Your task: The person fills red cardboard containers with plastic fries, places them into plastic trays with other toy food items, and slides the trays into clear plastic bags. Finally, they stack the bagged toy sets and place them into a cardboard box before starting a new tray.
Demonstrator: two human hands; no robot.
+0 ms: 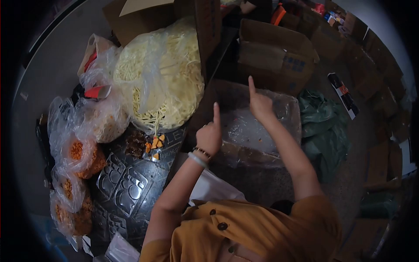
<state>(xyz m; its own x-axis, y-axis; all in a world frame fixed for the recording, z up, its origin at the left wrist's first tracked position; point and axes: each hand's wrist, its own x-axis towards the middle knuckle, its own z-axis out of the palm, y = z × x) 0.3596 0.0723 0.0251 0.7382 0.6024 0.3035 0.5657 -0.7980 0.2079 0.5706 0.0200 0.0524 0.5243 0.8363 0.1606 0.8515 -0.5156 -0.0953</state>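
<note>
My left hand (209, 134), with a bead bracelet and a white band at the wrist, is raised with only its index finger pointing up and the other fingers curled; it holds nothing. My right hand (259, 104) makes the same pointing shape a little farther away, also holding nothing. Both hover over an open cardboard box lined with a clear plastic bag (262, 135); a few small orange bits lie in the liner. Left of the hands, a large clear bag of pale yellow snack sticks (161, 74) rests on a dark embossed surface (126, 183).
Several small clear bags of orange snacks (78, 155) are heaped at the left. A few orange pieces (155, 143) lie under the big bag. A crumpled green plastic bag (325, 126) sits right of the box. Cardboard boxes (279, 56) crowd the back and right. A white bag (211, 188) lies near my body.
</note>
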